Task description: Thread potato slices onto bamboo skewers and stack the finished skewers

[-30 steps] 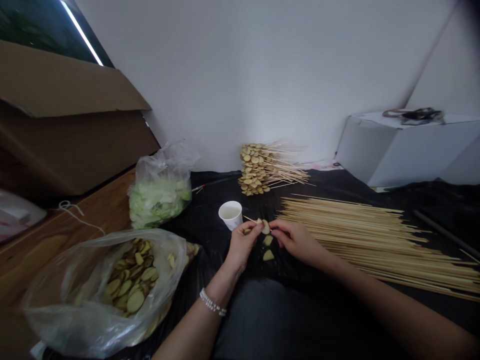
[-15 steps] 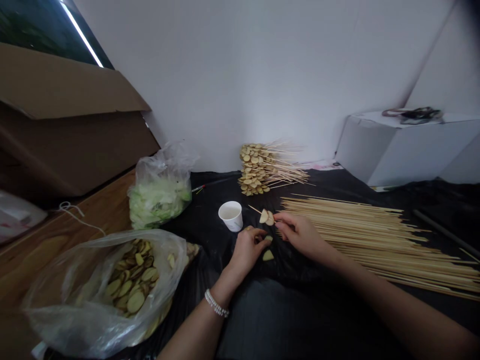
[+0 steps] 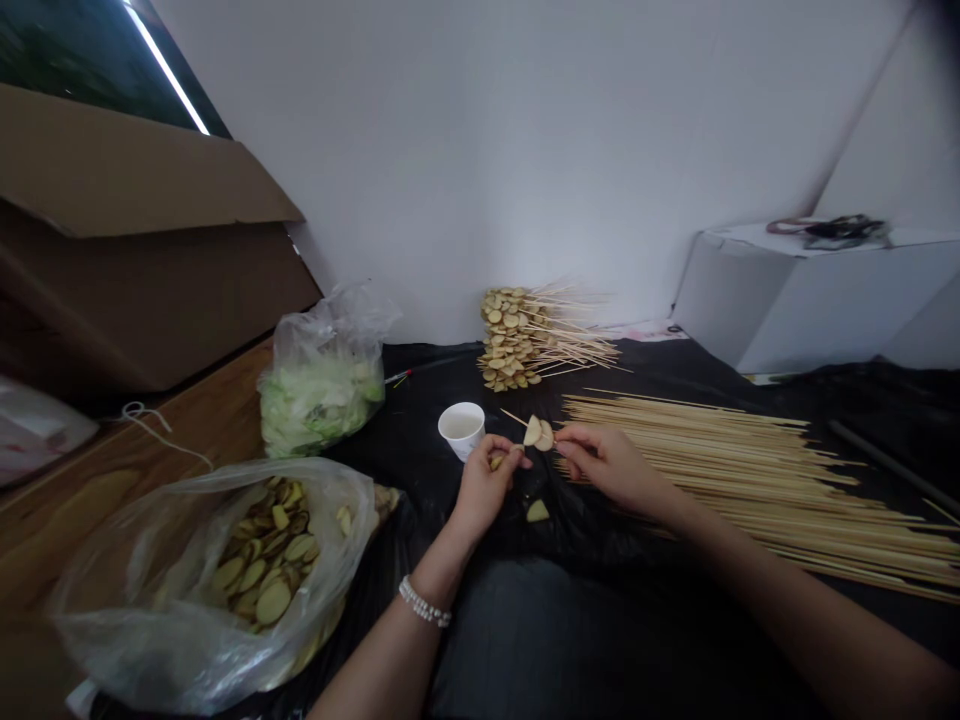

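Note:
My right hand is closed on a thin wooden skewer, its tip pointing up and to the left. Two pale potato slices are threaded on that skewer, just beyond my fingertips. Close beside them, my left hand, with a white beaded bracelet at the wrist, pinches a potato slice mostly hidden by the fingers. A loose potato piece lies on the black plastic sheet below my hands. A white paper cup stands just behind my left hand.
Bare skewers lie spread to the right. Filled potato skewers are stacked by the wall. On the left are an open bag of potato slices, a bag of pale green vegetable and a cardboard box. A white box stands back right.
My left hand has picked up one of the two loose potato slices and lifted it toward the skewer tip. The right hand with its skewer has shifted slightly right.

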Action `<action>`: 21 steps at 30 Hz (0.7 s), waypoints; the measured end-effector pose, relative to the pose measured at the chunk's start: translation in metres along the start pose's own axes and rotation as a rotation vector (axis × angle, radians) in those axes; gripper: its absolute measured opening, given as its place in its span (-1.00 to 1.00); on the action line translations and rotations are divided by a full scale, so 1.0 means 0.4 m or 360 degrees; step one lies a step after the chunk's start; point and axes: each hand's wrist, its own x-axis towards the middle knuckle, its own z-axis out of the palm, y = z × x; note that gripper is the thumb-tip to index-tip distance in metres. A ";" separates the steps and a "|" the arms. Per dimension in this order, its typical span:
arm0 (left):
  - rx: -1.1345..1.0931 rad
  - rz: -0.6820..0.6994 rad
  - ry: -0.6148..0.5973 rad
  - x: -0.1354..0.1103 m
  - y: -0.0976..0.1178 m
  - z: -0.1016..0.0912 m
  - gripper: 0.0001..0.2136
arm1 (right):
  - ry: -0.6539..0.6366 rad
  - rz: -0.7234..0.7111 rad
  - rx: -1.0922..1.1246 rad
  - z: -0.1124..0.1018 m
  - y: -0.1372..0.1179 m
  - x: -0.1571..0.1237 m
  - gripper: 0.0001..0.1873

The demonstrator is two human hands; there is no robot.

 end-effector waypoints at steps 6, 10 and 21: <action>-0.0588 -0.0168 0.0083 0.009 0.025 -0.020 -0.70 | -0.0160 0.0089 0.0052 -0.040 -0.009 0.004 -0.74; -0.1054 -0.0296 0.0040 0.012 0.032 -0.027 -0.73 | -0.0257 0.0050 0.0017 -0.062 -0.017 0.003 -0.74; -0.1554 -0.0628 -0.0025 0.015 0.023 -0.026 -0.79 | -0.0399 0.0047 -0.0136 -0.087 -0.005 0.000 -0.75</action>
